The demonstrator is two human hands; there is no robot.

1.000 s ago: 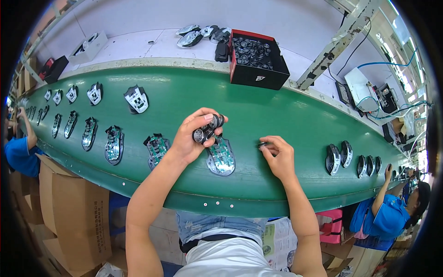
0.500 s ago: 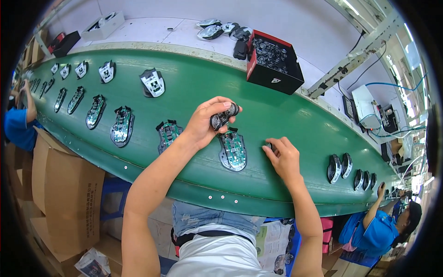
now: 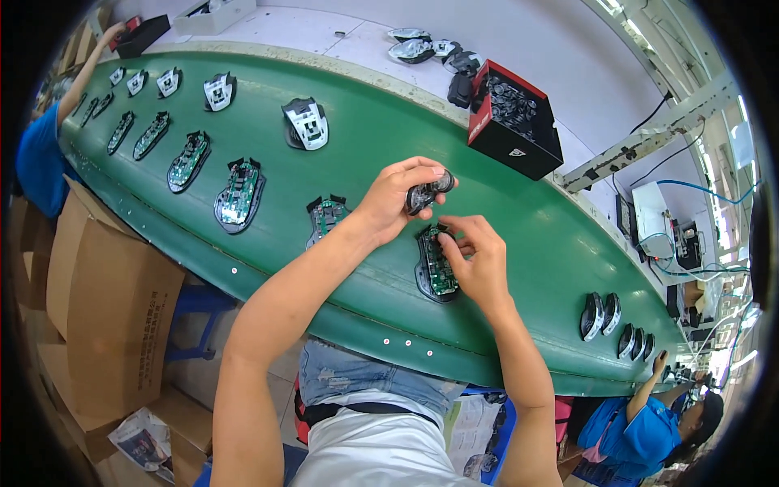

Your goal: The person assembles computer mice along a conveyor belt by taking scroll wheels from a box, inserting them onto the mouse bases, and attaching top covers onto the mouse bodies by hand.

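My left hand [image 3: 398, 195] is closed around several small black round wheels [image 3: 428, 193], held above the green belt. Just below it on the belt is a mouse base [image 3: 438, 272] with a green circuit board. My right hand [image 3: 479, 256] bends over that base's upper right side. Its thumb and fingers curl together at the board; what they pinch is hidden. Partly behind my left forearm lies another mouse base [image 3: 327, 217] with its board showing.
Several more board-fitted bases [image 3: 239, 196] and white-and-black mouse shells [image 3: 307, 124] lie left along the green belt [image 3: 365, 122]. Black-and-silver shells [image 3: 592, 316] lie right. A red-and-black box [image 3: 519, 146] of black wheels stands at the far edge. Co-workers in blue [image 3: 637, 430] work at both ends.
My right hand has moved left from bare belt onto the mouse base, which now looks more tilted. My left hand still holds the wheels. At far left, a co-worker's arm now reaches the far edge.
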